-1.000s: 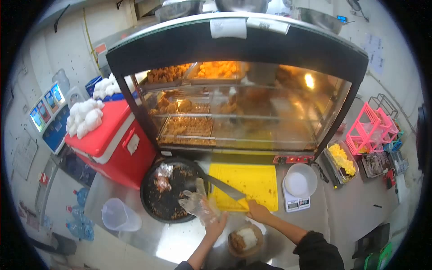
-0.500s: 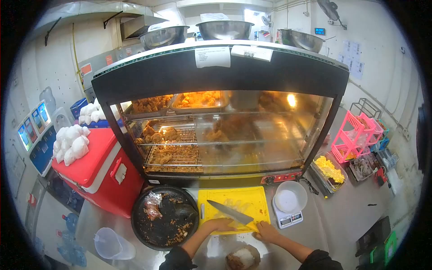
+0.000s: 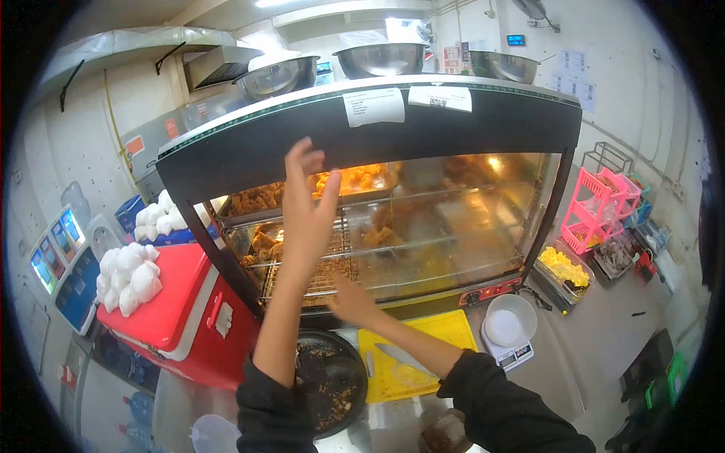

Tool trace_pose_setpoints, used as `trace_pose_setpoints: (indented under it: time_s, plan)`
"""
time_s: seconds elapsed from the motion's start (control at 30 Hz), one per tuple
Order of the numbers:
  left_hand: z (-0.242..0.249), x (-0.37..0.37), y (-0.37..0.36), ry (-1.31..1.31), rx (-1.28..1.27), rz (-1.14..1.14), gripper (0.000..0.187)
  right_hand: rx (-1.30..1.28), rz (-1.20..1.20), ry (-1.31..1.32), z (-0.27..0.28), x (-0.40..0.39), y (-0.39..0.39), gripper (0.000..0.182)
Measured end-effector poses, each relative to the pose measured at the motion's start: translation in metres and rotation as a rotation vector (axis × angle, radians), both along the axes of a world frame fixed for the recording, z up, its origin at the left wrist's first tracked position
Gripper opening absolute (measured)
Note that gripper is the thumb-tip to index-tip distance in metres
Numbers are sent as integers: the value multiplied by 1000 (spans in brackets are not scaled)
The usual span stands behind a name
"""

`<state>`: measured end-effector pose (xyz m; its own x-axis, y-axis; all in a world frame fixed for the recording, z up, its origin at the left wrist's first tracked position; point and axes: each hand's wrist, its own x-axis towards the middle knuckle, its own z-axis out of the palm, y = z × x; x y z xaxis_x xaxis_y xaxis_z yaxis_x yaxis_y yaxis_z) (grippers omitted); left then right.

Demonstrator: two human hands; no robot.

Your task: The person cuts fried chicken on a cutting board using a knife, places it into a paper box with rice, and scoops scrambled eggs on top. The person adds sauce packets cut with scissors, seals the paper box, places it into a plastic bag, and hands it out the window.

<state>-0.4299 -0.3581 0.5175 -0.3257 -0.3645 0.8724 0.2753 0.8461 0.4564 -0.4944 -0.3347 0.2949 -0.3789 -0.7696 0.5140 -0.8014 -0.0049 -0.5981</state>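
Observation:
My left hand (image 3: 308, 200) is raised before the glass front of a food warmer cabinet (image 3: 370, 140), its fingers apart and nothing in them. Lower down, my right hand (image 3: 351, 302) is at the cabinet's bottom edge, near the wire rack (image 3: 332, 268); motion blur hides how its fingers are held. Fried pieces (image 3: 266, 245) and an upper tray of orange fried food (image 3: 359, 180) show behind the glass. Below, a knife (image 3: 400, 355) lies on the yellow cutting board (image 3: 442, 328), its handle end hidden by my right sleeve. A black round pan (image 3: 332, 377) with crumbs is partly covered by my left arm.
A red cooler box (image 3: 177, 302) with white bags (image 3: 128, 275) on its lid stands left. On the right are a kitchen scale (image 3: 517, 355) bearing a clear bowl (image 3: 510, 321), a yellow-food container (image 3: 563, 268) and a pink rack (image 3: 589, 208). Steel bowls (image 3: 381, 60) top the cabinet.
My right hand has let go of the knife, now lying on the board. Both hands have left the board and moved up to the cabinet, the left higher. The view has shifted and tilted.

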Motion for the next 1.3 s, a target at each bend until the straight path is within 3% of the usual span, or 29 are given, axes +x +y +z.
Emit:
trace_pose_setpoints:
  time_s: [0.13, 0.2, 0.33, 0.47, 0.53, 0.6, 0.67, 0.73, 0.8, 0.83, 0.87, 0.93, 0.97, 1.0, 1.03, 1.07, 1.17, 1.27, 1.3]
  plan:
    - [44, -19, -28, -126, 41, -117, 56, 169, 19, -67, 37, 48, -18, 28]
    - [51, -21, -35, -228, 35, -173, 60, -244, -106, -82, 34, 40, -18, 26]
    - [63, -45, -41, -206, 46, -247, 67, -666, -498, 124, 30, -35, 24, 32]
    - [74, -71, -31, -88, 120, -115, 74, -506, -644, 489, 21, -125, 57, 46]
    - [76, -75, -38, -37, 145, -170, 64, -428, -665, 605, 14, -152, 54, 48]
    - [81, -64, -49, -130, 189, -531, 50, -424, -734, 754, 7, -168, 40, 47]
    - [72, -22, -53, -151, 238, -529, 39, -451, -740, 738, 5, -167, 30, 47]
    - [43, 29, -46, 29, 337, -536, 36, -461, -756, 698, 1, -156, 22, 47]
    - [-10, 78, -38, 229, 393, -295, 36, -462, -734, 709, 2, -143, 10, 47]
    - [-53, 100, -32, 323, 285, 49, 39, -441, -737, 718, 1, -134, 1, 49]
    - [-90, 125, -18, 492, 625, -10, 41, -423, -744, 727, 1, -124, -11, 50]
    - [-156, 161, 32, 401, 870, 290, 56, -384, -771, 780, 0, -103, -35, 54]
    - [-207, 183, 41, 194, 792, 413, 28, -356, -738, 775, 1, -89, -44, 55]
    - [-244, 202, 69, -86, 867, 432, 23, -332, -709, 771, 4, -75, -54, 57]
    - [-235, 211, 104, -591, 991, 408, 42, -334, -665, 768, 6, -63, -64, 58]
    - [-257, 210, 140, -451, 798, 457, 30, -340, -619, 765, 8, -51, -74, 59]
    - [-335, 228, 206, -432, 776, 315, 26, -172, -318, 458, 24, -4, -81, 63]
    - [-368, 214, 250, -721, 627, 11, 50, -36, 231, 103, 52, 22, -62, 64]
    - [-377, 211, 265, -816, 575, -90, 60, -104, 318, -27, 45, 30, -63, 58]
